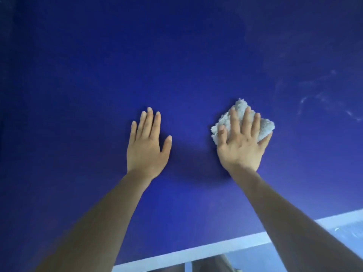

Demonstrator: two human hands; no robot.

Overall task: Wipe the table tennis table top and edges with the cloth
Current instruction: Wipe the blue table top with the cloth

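The blue table tennis table top fills nearly the whole view. My right hand lies flat with straight, spread fingers on a bunched white fluffy cloth and presses it onto the table at the centre right. My left hand rests flat on the bare blue surface to the left of it, fingers straight, holding nothing. A hand's width of table separates the two hands.
The table's white edge line runs along the near edge at the bottom right. Faint pale smears mark the surface at the right, beyond the cloth. Floor shows below the near edge.
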